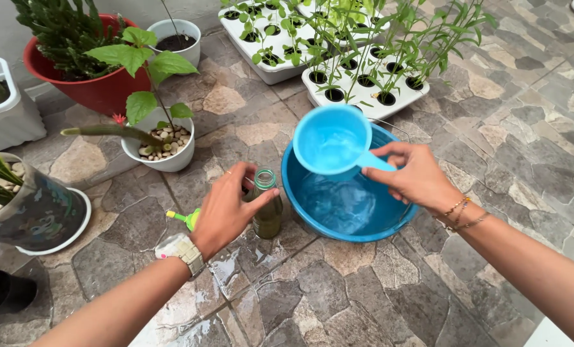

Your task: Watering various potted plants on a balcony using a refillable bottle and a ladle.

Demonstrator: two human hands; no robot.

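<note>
The left hand (226, 209) is wrapped around the neck of a small, open-mouthed glass bottle holding dark greenish liquid (267, 212), steadying it upright on the wet stone paving. The right hand (415, 177) pinches the short handle of a round light-blue plastic scoop (331, 149), fingers closed narrowly on it, and holds the scoop tilted in the air just right of the bottle's mouth and above a round blue plastic basin of water (348, 205). The basin sits directly under the right hand and touches or nearly touches the bottle's side.

A small green and yellow plastic piece (185, 218), perhaps a cap or nozzle, lies on the stones just beyond the left wrist. Above the left hand stands a white pot with pebbles and a leafy plant (161, 144); farther past both hands are white seedling trays (364, 83).

The likely trouble is the mismatch of openings: the scoop's rim is far wider than the bottle's narrow mouth, so water poured from it could sheet over the neck and the gripping fingers onto already slick paving. A wet grip could also let the bottle tip against the basin.
</note>
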